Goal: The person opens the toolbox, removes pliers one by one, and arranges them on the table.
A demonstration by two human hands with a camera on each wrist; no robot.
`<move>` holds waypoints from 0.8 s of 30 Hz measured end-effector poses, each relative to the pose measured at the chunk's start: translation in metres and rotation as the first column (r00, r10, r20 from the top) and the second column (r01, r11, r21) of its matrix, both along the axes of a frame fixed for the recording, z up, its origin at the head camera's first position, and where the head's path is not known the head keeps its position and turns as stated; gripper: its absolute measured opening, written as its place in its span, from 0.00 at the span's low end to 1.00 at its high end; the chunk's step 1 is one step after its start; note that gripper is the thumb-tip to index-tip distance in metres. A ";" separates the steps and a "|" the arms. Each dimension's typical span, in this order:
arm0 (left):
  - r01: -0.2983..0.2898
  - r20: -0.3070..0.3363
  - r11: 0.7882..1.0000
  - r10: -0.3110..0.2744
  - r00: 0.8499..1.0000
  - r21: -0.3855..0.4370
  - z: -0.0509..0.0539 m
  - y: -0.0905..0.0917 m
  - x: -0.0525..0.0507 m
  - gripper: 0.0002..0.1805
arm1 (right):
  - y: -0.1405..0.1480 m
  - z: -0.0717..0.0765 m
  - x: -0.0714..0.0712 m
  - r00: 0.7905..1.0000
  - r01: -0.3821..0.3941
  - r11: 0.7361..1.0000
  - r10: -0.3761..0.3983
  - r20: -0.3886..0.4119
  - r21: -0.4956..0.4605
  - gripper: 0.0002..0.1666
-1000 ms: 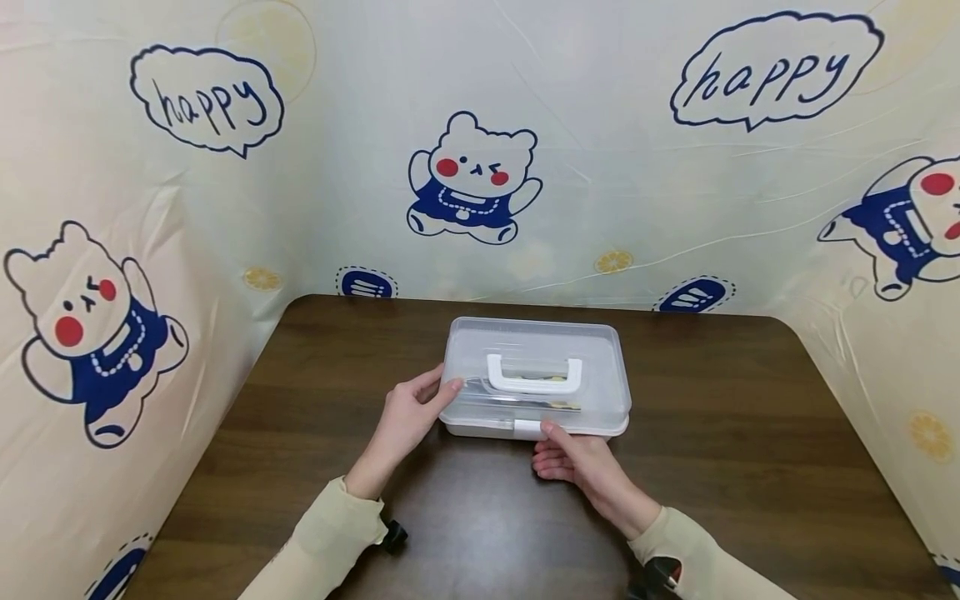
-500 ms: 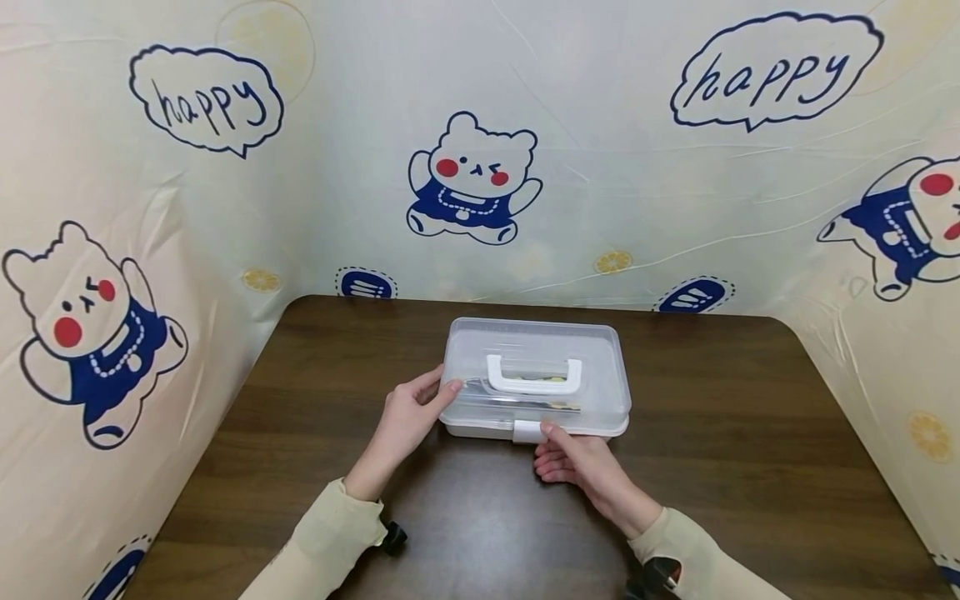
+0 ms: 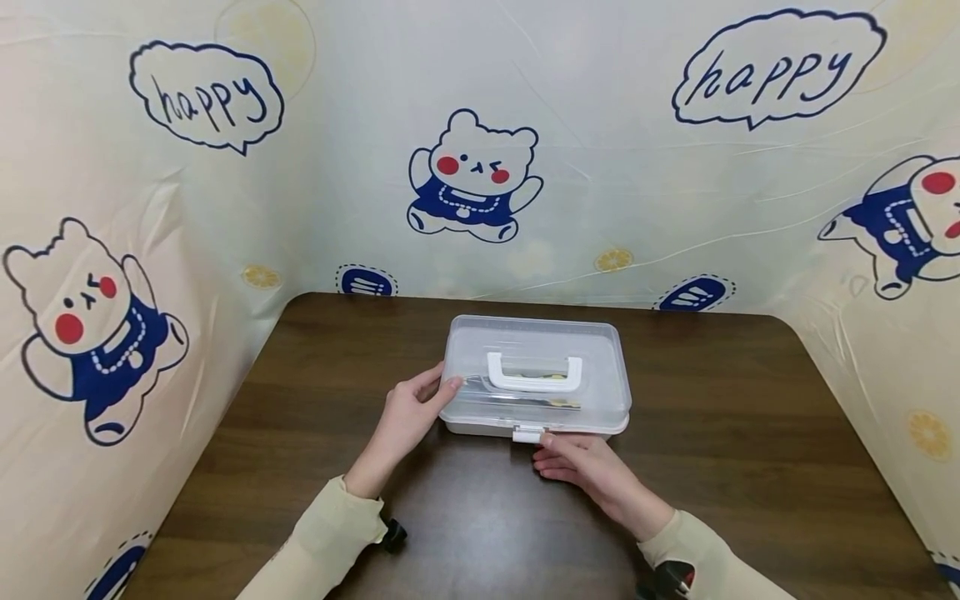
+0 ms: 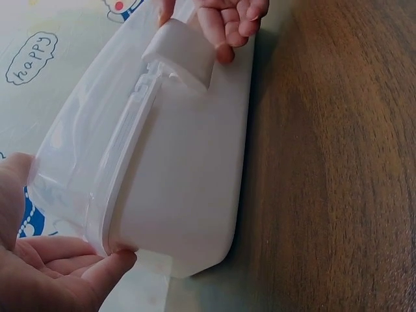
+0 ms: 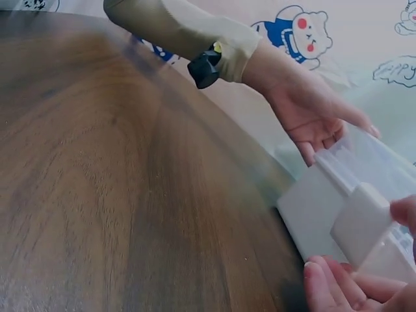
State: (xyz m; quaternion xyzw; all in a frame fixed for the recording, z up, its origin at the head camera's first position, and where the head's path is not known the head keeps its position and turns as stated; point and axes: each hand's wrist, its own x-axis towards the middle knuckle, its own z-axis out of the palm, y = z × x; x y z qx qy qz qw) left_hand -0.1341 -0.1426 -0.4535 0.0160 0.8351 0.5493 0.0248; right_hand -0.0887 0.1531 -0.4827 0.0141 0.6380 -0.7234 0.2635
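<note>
Dimly visible slender items [image 3: 525,403] inside clear-lidded box [image 3: 482,428].

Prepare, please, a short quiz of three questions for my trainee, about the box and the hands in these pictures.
1. Multiple choice: the right hand is at which part of the box?
A) its far edge
B) its front latch
C) its bottom
2. True or false: the left hand touches the left end of the box.
3. Fill in: the handle on the lid is ____ in colour.

Key: 1. B; 2. true; 3. white.
</note>
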 end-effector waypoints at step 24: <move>0.006 0.006 1.000 -0.006 1.000 0.012 0.002 0.000 0.001 0.37 | 0.000 0.004 0.012 0.969 -0.007 0.978 0.058 -0.242 0.210 0.14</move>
